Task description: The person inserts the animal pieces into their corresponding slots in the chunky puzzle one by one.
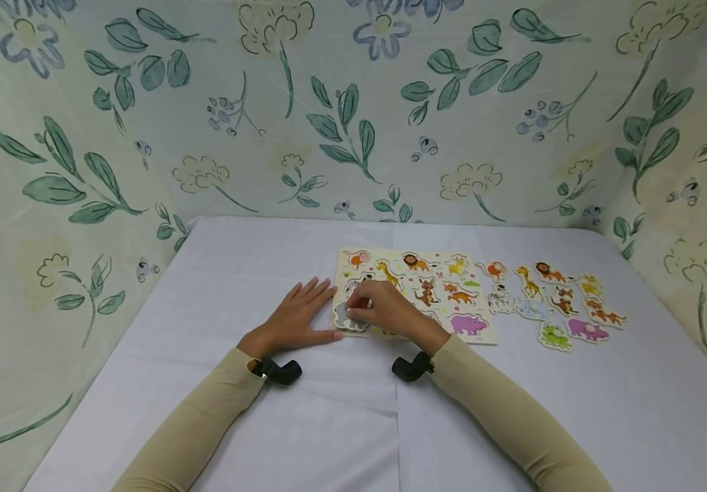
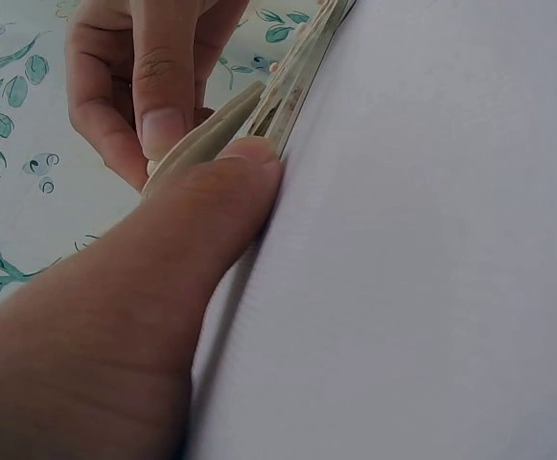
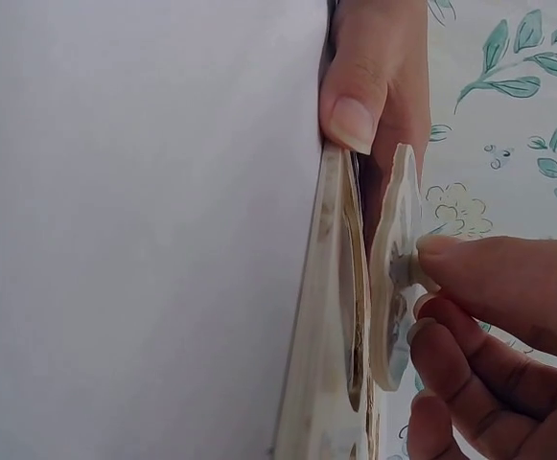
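An animal puzzle board (image 1: 481, 305) lies on the table with pictures of a lion, giraffe, kangaroo, tiger and purple hippo on it. My right hand (image 1: 386, 307) pinches the grey elephant puzzle piece (image 1: 353, 322) by its knob, over the board's front left corner. In the right wrist view the piece (image 3: 393, 278) stands tilted, slightly apart from the board's cut-out face. My left hand (image 1: 298, 314) lies spread at the board's left side, fingertips and thumb touching its edge. The left wrist view shows that thumb (image 2: 230, 187) against the board's corner.
Right of the board lie several loose animal pieces, among them a zebra (image 1: 501, 299), a giraffe (image 1: 530, 281), a lion (image 1: 551, 272), a tiger (image 1: 603, 313), a purple hippo (image 1: 588, 331) and a green animal (image 1: 555, 337). Floral cloth (image 1: 353, 184) hangs behind the white-covered table (image 1: 328, 437).
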`<state>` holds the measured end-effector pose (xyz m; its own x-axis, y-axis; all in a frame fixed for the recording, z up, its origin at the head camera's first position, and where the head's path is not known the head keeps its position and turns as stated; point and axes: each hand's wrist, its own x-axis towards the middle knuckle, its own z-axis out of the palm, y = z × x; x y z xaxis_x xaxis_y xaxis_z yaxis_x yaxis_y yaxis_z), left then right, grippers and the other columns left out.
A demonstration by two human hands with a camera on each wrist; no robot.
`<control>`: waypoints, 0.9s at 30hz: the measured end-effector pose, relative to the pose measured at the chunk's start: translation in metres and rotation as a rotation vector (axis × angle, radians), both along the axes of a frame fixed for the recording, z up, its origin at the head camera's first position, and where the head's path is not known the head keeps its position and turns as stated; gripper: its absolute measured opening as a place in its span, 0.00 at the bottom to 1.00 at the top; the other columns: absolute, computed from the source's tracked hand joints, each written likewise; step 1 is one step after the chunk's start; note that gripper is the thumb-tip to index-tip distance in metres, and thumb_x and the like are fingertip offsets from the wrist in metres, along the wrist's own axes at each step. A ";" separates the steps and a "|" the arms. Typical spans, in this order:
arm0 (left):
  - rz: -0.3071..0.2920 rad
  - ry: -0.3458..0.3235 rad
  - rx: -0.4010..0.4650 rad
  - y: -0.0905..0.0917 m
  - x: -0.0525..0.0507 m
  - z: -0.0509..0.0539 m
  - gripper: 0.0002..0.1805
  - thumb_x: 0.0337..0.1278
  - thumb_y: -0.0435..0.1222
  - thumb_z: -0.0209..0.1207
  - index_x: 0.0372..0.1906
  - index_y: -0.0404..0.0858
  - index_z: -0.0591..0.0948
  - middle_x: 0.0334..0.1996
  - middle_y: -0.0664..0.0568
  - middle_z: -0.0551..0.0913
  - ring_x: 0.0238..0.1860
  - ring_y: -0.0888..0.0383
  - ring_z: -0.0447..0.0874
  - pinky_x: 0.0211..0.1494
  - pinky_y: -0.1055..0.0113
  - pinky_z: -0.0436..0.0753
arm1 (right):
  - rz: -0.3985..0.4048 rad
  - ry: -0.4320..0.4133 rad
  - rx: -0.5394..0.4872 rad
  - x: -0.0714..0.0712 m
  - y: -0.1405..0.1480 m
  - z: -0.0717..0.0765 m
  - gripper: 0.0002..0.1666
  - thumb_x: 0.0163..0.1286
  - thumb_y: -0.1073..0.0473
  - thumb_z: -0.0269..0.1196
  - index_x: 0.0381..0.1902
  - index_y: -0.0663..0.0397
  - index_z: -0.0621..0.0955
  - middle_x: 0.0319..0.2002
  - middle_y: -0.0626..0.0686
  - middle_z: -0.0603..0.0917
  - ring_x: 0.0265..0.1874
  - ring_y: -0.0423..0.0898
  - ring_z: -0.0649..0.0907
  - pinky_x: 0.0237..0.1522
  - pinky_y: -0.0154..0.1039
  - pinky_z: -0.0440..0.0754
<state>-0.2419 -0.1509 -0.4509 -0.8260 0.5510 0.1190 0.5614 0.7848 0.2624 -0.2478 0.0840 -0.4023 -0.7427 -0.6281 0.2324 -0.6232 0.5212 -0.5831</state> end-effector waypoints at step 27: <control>0.011 -0.015 -0.002 0.000 -0.002 -0.002 0.56 0.47 0.76 0.45 0.77 0.48 0.54 0.76 0.53 0.50 0.77 0.52 0.40 0.76 0.50 0.41 | -0.043 0.030 0.088 0.000 -0.003 -0.002 0.03 0.63 0.60 0.69 0.34 0.51 0.86 0.30 0.42 0.81 0.29 0.35 0.78 0.33 0.30 0.79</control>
